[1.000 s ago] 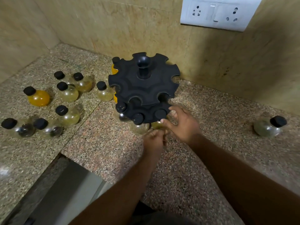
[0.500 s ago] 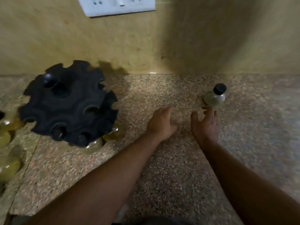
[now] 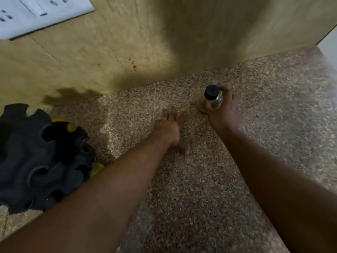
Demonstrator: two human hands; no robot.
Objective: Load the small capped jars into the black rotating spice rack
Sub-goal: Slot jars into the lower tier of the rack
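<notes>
A small clear jar with a black cap stands on the speckled granite counter, near the back wall. My right hand is wrapped around it, thumb and fingers on the glass. My left hand rests flat on the counter just to its left, fingers spread, holding nothing. The black rotating spice rack stands at the left edge of the view, with a yellow jar showing in a far slot and another yellowish jar under its near side.
A tiled beige wall closes the back, with a white socket plate at the top left. The wall ends at the right, where the counter runs on.
My view has swung right, away from the rack. My right hand left the rack, reached the lone jar at the right and closed around it. My left hand followed and lies on the counter.
</notes>
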